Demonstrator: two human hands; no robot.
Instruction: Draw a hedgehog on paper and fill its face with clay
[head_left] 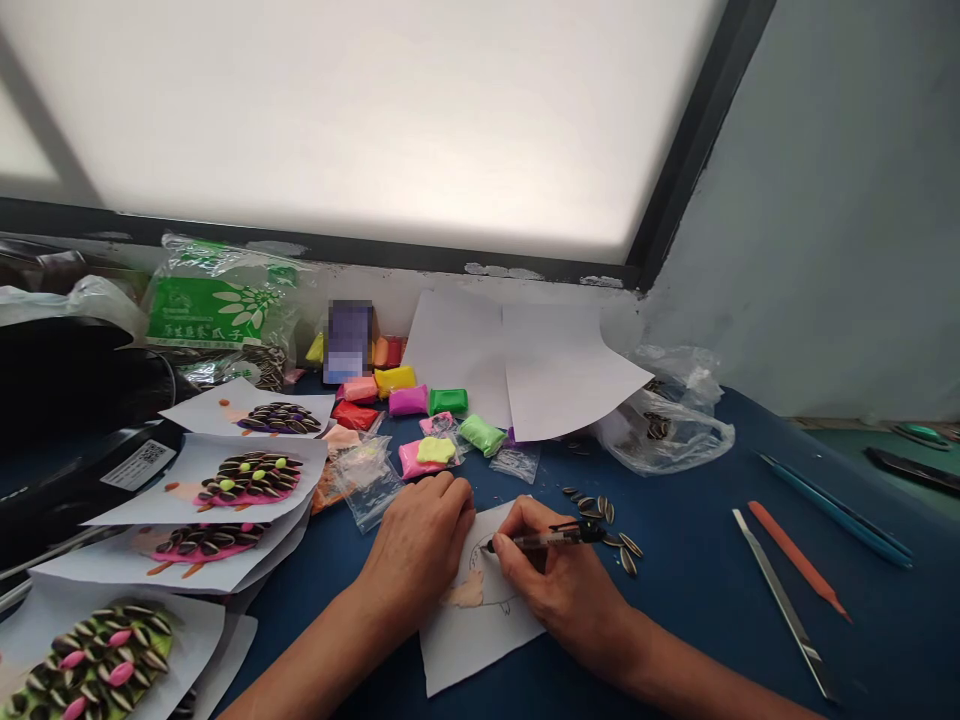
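Observation:
A small white sheet of paper lies on the dark blue table, bearing a line drawing with a patch of peach-coloured clay on it. My right hand grips a dark pen, its tip at the drawing's upper outline. Over the paper's left edge rests my left hand, fingers curled together and holding the sheet down; the fingertips are hidden. Several striped sunflower seeds lie loose just beyond my right hand.
Seed-and-clay hedgehog pictures are stacked at left. Coloured clay packets, a phone and a green seed bag stand behind. White sheets and a plastic bag lie farther back. Tweezers and modelling tools lie right.

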